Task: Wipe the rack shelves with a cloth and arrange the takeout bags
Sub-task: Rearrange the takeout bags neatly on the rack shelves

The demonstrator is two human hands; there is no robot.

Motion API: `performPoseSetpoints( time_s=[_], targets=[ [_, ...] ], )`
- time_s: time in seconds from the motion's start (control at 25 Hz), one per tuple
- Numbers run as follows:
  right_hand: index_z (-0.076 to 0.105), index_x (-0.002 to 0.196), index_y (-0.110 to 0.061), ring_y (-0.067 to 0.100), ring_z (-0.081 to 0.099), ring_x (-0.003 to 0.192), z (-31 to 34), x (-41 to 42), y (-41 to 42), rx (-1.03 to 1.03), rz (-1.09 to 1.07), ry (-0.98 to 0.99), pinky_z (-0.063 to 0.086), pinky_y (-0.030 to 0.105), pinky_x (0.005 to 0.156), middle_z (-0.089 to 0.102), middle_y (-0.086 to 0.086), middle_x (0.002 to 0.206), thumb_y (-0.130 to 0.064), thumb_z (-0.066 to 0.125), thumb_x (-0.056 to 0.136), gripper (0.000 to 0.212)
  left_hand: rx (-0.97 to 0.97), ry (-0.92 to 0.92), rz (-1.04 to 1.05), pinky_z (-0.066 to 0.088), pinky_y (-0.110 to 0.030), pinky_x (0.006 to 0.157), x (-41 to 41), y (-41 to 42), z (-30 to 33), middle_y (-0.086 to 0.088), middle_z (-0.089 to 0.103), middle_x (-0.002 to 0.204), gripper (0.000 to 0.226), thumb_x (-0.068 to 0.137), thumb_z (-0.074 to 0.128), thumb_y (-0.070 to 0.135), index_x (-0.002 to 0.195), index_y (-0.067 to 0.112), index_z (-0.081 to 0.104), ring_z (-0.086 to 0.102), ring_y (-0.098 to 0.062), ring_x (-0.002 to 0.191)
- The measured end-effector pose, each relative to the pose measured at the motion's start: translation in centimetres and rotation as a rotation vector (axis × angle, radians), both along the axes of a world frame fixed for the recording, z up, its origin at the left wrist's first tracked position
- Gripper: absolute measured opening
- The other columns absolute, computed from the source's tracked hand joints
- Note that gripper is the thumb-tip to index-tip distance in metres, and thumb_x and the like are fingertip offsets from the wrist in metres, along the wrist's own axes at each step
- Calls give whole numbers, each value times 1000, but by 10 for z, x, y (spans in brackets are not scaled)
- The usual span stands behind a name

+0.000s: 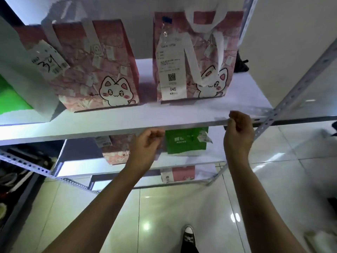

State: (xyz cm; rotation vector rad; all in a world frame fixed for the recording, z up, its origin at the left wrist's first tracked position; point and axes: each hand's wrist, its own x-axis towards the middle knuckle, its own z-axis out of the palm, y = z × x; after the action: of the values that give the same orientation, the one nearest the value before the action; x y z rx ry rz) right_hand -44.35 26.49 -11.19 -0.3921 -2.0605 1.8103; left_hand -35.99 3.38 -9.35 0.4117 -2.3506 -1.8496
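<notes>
From the head camera, two pink cat-print takeout bags, the left pink bag [98, 70] and the right pink bag [195, 57], stand upright side by side on the upper shelf [127, 121], receipts facing out, probably for reading. Both the left hand [145, 143] and right hand [238, 128] hover at the shelf edge, fingers loosely curled, holding nothing. No cloth is visible. A green bag [186, 141] sits on the shelf below.

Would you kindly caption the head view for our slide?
Both empty hands, left and right, by the shelf holding two pink cat bags.
</notes>
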Motion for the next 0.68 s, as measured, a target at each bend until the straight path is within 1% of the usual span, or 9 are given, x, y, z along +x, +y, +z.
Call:
performPoseSetpoints(
  time_s=[0.08,0.12,0.2,0.24,0.32,0.4,0.56,0.64,0.68],
  targets=[
    [67,111,-24,6,67,102,-23,24,-4,27,-24,-17,52,20,88,72,-9,106,-17,55,96,21,56,5,-38,58,-28,82,14,-3,-24,5,73,104,28,97,53,-2,103,19,70,69,-17,101],
    [68,111,-25,4,66,100,-37,34,-6,41,-25,-38,52,19,86,72,-10,105,-17,56,95,21,82,-1,-49,59,-27,81,20,-5,-39,7,73,103,29,97,52,-2,103,20,70,69,-16,100],
    [69,110,-24,2,66,99,-71,51,-10,49,-19,-89,51,18,84,72,-10,105,-15,56,96,21,101,-24,-71,59,-33,85,32,-9,-73,8,73,103,31,96,52,-4,102,21,70,69,-14,99],
    [69,110,-23,0,66,98,-89,57,-11,56,-16,-111,49,15,83,72,-10,104,-13,57,97,21,98,-41,-78,59,-37,87,37,-10,-90,8,73,105,32,96,52,-4,102,21,70,69,-12,99],
    [70,109,-20,-4,64,97,-123,66,-12,81,-18,-159,44,5,78,72,-12,101,-11,57,97,21,89,-76,-84,58,-40,89,47,-14,-124,9,73,106,34,97,53,-3,102,25,71,69,-10,99],
    [71,106,-20,-8,63,95,-158,67,-14,103,-7,-173,41,-2,71,72,-14,100,-10,56,97,20,79,-72,-81,58,-40,89,54,-19,-160,10,73,107,41,98,51,-3,98,33,72,69,-10,101],
    [71,107,-21,-8,62,96,-223,46,-14,139,16,-136,41,-3,70,70,-18,100,-10,56,96,21,61,-29,-73,55,-38,92,40,-17,-233,11,72,111,42,97,52,0,102,38,70,67,-8,105],
    [69,112,-21,-12,61,95,-256,32,-15,158,19,-91,41,-3,70,70,-14,104,-11,56,97,23,88,27,-60,50,-34,94,24,-10,-267,17,70,116,44,97,56,3,104,45,67,65,-4,109],
    [66,116,-23,-13,60,96,-270,24,-15,158,22,-79,40,-3,69,69,-12,108,-12,56,97,24,105,64,-52,49,-29,92,13,-6,-281,20,68,119,44,96,58,6,107,49,65,63,-1,111]
  ],
)
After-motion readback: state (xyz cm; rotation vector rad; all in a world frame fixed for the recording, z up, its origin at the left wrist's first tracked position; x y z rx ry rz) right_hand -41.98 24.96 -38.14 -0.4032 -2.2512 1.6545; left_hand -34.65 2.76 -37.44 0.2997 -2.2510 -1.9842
